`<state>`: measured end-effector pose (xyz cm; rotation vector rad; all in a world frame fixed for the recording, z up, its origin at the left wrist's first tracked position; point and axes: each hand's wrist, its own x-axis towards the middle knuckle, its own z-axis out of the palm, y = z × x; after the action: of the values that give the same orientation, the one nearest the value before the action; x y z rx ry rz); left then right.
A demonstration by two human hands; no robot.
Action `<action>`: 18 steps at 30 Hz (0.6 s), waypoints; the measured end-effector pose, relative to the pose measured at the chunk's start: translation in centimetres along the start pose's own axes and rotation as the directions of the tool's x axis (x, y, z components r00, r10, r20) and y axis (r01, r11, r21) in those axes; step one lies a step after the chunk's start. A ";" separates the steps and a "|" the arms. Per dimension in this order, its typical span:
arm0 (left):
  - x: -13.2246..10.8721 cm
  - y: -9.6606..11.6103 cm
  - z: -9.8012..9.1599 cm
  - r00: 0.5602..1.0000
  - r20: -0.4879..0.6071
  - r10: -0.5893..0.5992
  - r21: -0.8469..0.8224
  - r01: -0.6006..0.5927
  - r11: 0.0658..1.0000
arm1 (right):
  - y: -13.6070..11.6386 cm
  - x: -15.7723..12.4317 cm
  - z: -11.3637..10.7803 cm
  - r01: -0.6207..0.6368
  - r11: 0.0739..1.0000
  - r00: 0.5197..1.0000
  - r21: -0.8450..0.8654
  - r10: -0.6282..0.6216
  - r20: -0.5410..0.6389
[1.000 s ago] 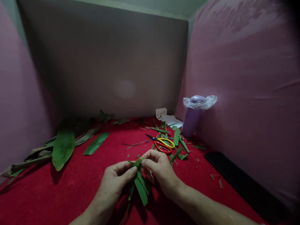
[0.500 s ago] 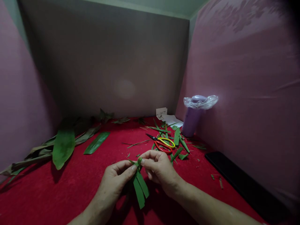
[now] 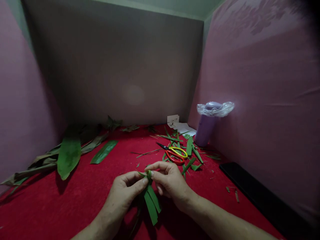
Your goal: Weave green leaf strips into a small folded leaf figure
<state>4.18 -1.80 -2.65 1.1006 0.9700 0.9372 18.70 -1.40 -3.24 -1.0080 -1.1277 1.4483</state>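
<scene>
A folded green leaf piece [image 3: 152, 203] hangs between my hands, its flat strips pointing down toward me. My left hand [image 3: 125, 190] pinches it from the left, thumb pressed near the fold. From the right, my right hand [image 3: 171, 181] grips the small curled top with thumb and forefinger. Part of the fold is hidden behind my fingers. Beyond my right hand, scissors [image 3: 176, 155] with one yellow and one red handle lie on the red cloth [image 3: 100, 206], blades pointing left and slightly apart.
Cut leaf strips [image 3: 189, 146] are scattered around the scissors. Broad leaves [image 3: 69, 156] and dried ones lie at the left. A purple bottle [image 3: 205, 130] topped with clear plastic stands at the right, near white papers [image 3: 185, 128]. A long black object [image 3: 260, 196] lies along the right wall.
The hanging leaf strips have swung slightly to the right and down. Both hands keep their pinch, and the fingers have shifted only a little at the fold.
</scene>
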 end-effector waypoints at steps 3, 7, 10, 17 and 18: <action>0.0 -0.2 -0.1 1.000 -0.003 0.007 0.005 -0.007 1.000 | 0.3 0.0 0.1 0.060 0.995 0.998 -0.085 -0.060 0.001; 0.1 -0.5 -0.3 1.000 -0.016 0.002 0.012 -0.002 1.000 | 0.6 -0.4 0.3 0.187 0.962 0.981 -0.198 -0.193 -0.010; 0.2 -0.4 -0.2 1.000 -0.029 0.001 -0.010 -0.002 1.000 | 0.5 -0.8 0.4 0.206 0.949 0.977 -0.241 -0.214 -0.010; 0.1 -0.3 -0.3 0.997 -0.076 0.017 -0.044 -0.021 0.999 | 0.7 -0.9 0.2 0.216 0.949 0.976 -0.231 -0.219 0.015; 0.1 -0.4 -0.3 0.996 -0.091 0.023 -0.037 -0.027 0.999 | 0.8 -0.8 0.1 0.226 0.945 0.973 -0.236 -0.230 0.010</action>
<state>3.94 -1.70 -3.11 1.0478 1.0104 1.0296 18.52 -2.28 -4.00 -1.0121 -1.3793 1.1371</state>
